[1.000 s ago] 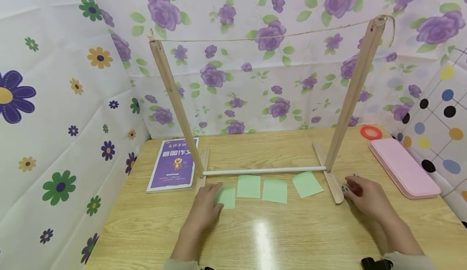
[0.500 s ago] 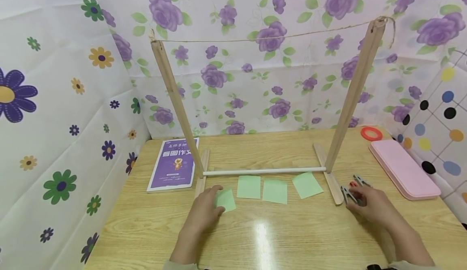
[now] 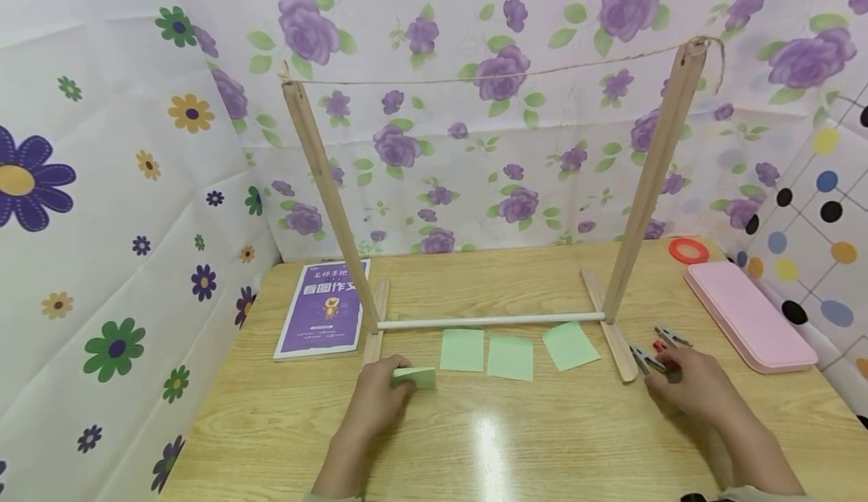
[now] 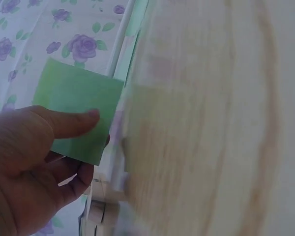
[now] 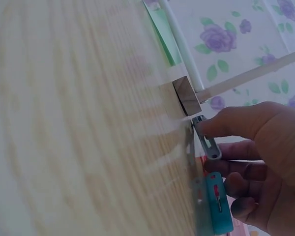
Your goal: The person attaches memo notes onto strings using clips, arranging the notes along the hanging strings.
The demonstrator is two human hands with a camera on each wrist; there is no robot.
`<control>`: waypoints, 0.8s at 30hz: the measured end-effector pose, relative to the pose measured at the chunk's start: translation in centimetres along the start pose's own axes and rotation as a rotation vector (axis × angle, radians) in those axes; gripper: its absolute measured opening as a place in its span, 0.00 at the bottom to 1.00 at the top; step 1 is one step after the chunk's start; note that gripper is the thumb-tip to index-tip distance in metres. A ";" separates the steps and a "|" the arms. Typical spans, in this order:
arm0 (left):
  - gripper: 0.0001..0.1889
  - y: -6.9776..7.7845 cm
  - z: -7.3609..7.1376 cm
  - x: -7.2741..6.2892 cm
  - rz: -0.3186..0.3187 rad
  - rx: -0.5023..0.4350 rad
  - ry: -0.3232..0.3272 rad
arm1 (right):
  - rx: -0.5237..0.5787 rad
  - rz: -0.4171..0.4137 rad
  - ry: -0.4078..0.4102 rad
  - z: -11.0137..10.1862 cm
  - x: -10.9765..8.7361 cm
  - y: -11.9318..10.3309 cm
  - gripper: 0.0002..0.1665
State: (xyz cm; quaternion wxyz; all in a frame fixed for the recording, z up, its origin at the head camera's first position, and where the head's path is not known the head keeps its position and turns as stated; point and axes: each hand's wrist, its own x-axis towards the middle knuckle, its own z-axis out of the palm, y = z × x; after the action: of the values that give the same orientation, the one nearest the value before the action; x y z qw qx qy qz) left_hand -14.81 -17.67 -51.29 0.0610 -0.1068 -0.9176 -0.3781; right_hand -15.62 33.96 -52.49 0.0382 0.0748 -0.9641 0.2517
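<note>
My left hand (image 3: 382, 393) pinches a green sticky note (image 3: 422, 378) between thumb and fingers, tilted up off the table. In the left wrist view the thumb lies flat across that note (image 4: 78, 93). Three more green notes (image 3: 511, 357) lie in a row to its right. My right hand (image 3: 692, 381) is among several clothespins beside the stand's right foot. Its thumb and forefinger pinch a grey clothespin (image 5: 210, 147); a teal clothespin (image 5: 219, 204) lies by the other fingers. A red clothespin (image 3: 659, 346) and another grey clothespin (image 3: 673, 335) sit just beyond the hand.
A wooden stand (image 3: 654, 178) with a string (image 3: 434, 81) tied between its post tops rises behind the notes. A white rod (image 3: 491, 321) joins its feet. A purple book (image 3: 322, 310) lies left; a pink case (image 3: 751, 317) and red ring (image 3: 688, 250) lie right.
The left hand has lifted the leftmost note from flat on the table to a tilt. The right hand has shifted slightly left and down, its fingers now among the clothespins.
</note>
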 end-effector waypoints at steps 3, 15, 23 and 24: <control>0.10 0.2 -0.1 0.0 -0.019 -0.092 0.025 | 0.014 0.056 0.036 -0.2 -0.2 0.0 0.26; 0.15 1.3 -0.6 0.2 -0.145 -0.362 0.047 | 0.222 0.063 0.385 -0.3 -0.6 -0.8 0.19; 0.09 1.9 -0.9 0.6 -0.233 -0.543 0.113 | 0.417 0.045 0.408 -0.8 -0.5 -1.4 0.22; 0.09 1.9 -0.9 0.6 -0.245 -0.554 0.126 | 0.436 0.038 0.408 -0.9 -0.4 -1.6 0.22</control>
State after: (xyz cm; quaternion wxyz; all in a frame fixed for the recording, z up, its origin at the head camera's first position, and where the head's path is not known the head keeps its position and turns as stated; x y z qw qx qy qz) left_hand -14.93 -16.87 -49.21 0.0405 0.0156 -0.7802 -0.6241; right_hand -14.88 33.09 -50.95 0.2095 0.0113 -0.8609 0.4635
